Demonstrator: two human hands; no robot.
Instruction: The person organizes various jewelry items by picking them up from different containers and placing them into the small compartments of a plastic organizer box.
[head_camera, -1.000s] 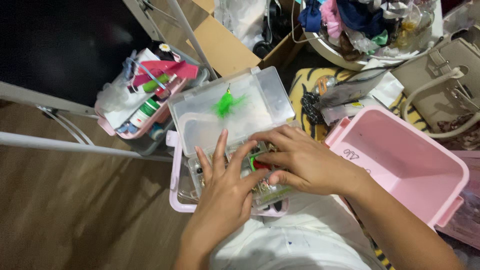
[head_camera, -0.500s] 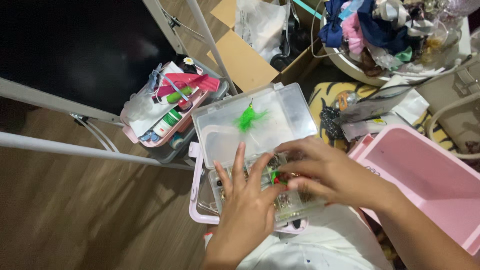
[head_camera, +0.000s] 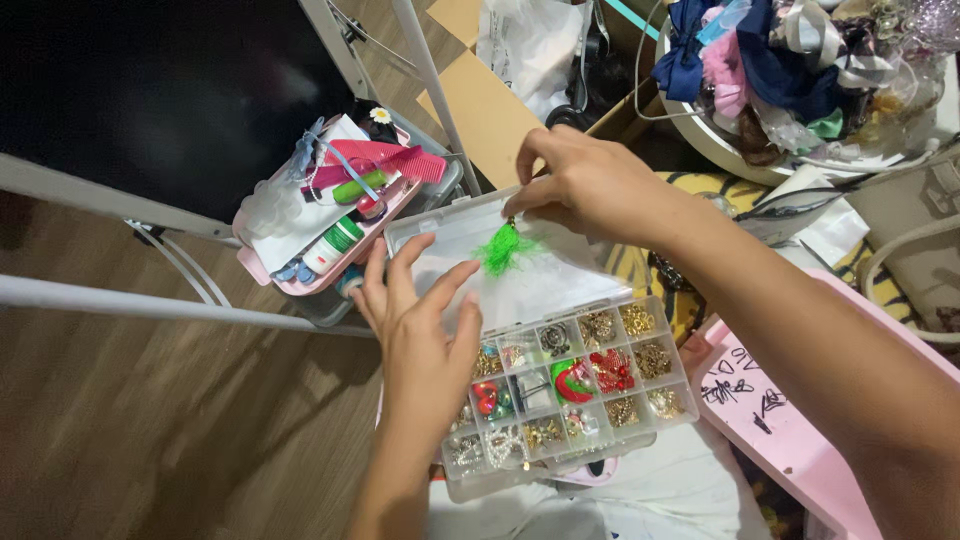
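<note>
We note the compartment box (head_camera: 560, 390) as clear, glossy hard plastic, its open lid (head_camera: 470, 245) slightly cloudy. Inside we see shiny gold-toned metal charms (head_camera: 637, 320), pearly beads (head_camera: 500, 447) and glossy red pieces (head_camera: 612, 370). The green feather tuft (head_camera: 500, 250), pinched by the right hand (head_camera: 585, 185), looks soft and fluffy. The pink tray (head_camera: 300, 275) and pink bin (head_camera: 790, 440) are smooth plastic. The floor (head_camera: 150, 420) reads as matt wood-grain; the flap (head_camera: 490, 115) is dull brown cardboard; the heap (head_camera: 770, 60) is cloth.

Fluffy green feather charm (head_camera: 500, 250) hangs over open clear organiser lid (head_camera: 440, 235)
</note>
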